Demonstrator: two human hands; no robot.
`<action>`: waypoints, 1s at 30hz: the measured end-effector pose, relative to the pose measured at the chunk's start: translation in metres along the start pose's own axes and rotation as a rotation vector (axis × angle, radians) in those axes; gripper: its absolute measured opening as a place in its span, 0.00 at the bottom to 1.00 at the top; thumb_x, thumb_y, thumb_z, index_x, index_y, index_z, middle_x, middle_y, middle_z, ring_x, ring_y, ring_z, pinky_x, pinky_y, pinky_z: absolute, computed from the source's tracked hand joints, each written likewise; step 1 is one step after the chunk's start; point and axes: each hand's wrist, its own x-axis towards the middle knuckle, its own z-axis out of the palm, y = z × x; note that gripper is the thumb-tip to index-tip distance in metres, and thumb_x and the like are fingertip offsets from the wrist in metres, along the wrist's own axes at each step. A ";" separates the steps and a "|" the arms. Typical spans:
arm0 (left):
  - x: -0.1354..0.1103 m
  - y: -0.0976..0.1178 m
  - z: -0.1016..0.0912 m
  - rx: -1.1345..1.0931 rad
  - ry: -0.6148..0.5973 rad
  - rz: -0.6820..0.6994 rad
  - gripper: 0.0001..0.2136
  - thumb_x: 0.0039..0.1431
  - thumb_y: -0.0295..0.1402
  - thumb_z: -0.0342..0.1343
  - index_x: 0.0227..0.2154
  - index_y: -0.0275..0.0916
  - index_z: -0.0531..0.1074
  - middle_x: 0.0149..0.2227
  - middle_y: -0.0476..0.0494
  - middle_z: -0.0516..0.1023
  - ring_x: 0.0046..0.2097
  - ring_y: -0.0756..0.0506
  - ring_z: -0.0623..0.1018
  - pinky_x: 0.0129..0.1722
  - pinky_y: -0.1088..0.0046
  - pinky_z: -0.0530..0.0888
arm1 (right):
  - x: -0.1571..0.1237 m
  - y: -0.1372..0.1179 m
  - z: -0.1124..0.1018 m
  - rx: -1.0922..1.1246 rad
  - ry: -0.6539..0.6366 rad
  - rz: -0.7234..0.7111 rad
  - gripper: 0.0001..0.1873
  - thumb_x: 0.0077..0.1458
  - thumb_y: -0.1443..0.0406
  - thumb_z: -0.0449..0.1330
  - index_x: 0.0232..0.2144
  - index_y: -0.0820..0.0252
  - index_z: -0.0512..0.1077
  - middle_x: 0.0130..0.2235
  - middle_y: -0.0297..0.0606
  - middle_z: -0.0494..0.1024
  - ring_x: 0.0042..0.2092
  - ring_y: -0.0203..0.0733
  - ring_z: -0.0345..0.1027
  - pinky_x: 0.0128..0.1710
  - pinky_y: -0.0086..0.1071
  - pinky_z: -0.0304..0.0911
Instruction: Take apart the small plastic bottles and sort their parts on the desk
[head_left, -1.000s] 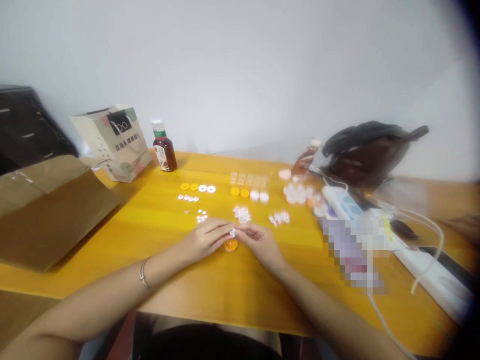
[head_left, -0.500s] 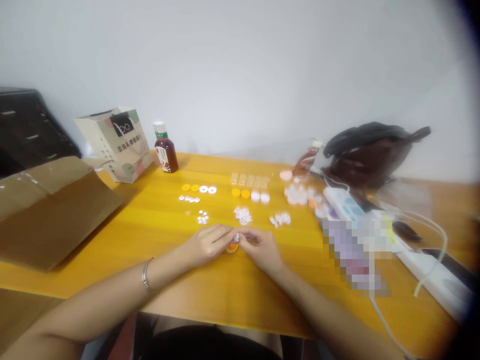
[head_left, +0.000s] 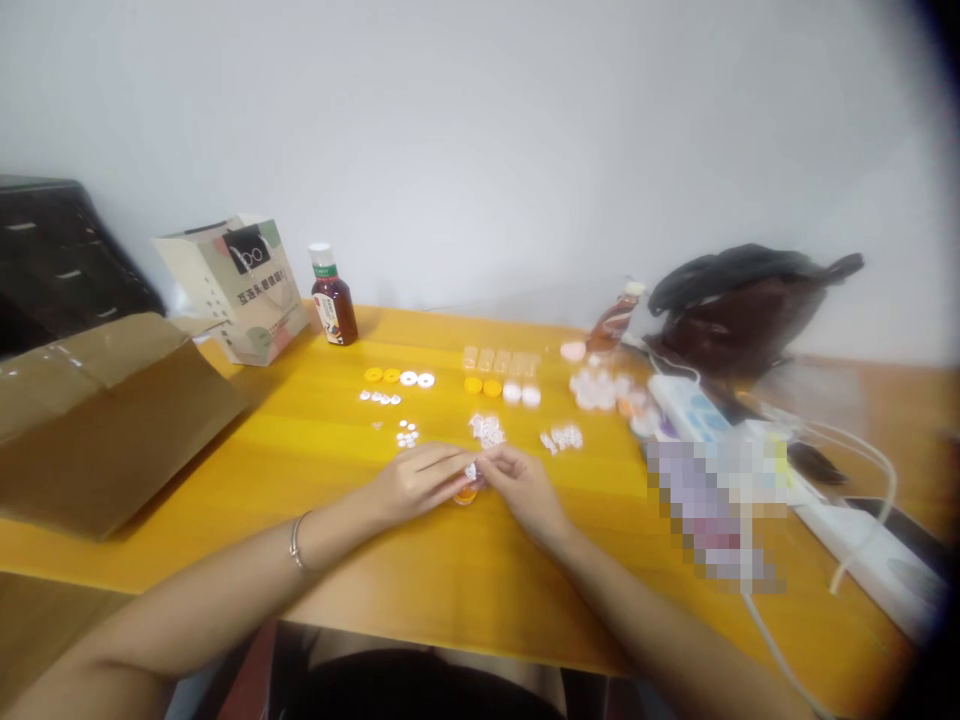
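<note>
My left hand and my right hand meet at the fingertips near the table's front. Between them is a small white piece, too blurred to name, which the fingers of both hands pinch. Just below it an orange round cap shows, partly covered by my left fingers. Beyond my hands lie a pile of small white parts, a second white pile to its right and several white discs to its left.
Farther back are yellow and white rings, yellow and white caps and clear little containers. A cardboard box, paper bag and drink bottle stand left. Power strips with cables lie right.
My fingertips have shifted slightly up and the right fingers have tilted, so more of the white piece shows. The other things lie as before, apart from a small camera shift.
</note>
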 end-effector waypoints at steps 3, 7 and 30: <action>0.001 0.001 0.003 -0.057 0.034 -0.085 0.12 0.56 0.28 0.53 0.44 0.36 0.68 0.37 0.41 0.75 0.37 0.49 0.75 0.37 0.73 0.75 | -0.002 -0.001 0.000 -0.159 0.042 -0.111 0.11 0.50 0.58 0.57 0.25 0.61 0.70 0.24 0.34 0.75 0.27 0.37 0.70 0.31 0.30 0.66; 0.003 0.003 0.004 -0.083 0.045 -0.100 0.12 0.56 0.28 0.53 0.44 0.35 0.68 0.37 0.41 0.75 0.38 0.49 0.75 0.37 0.74 0.74 | -0.004 -0.004 -0.001 -0.408 0.082 -0.290 0.10 0.51 0.59 0.56 0.25 0.58 0.71 0.26 0.35 0.75 0.28 0.38 0.68 0.33 0.31 0.65; 0.002 -0.006 -0.003 -0.153 0.055 -0.235 0.14 0.57 0.28 0.53 0.47 0.37 0.68 0.39 0.41 0.74 0.40 0.49 0.74 0.42 0.71 0.72 | 0.037 0.027 -0.038 -0.521 0.232 -0.145 0.10 0.45 0.58 0.59 0.26 0.60 0.69 0.25 0.33 0.74 0.27 0.35 0.65 0.30 0.31 0.63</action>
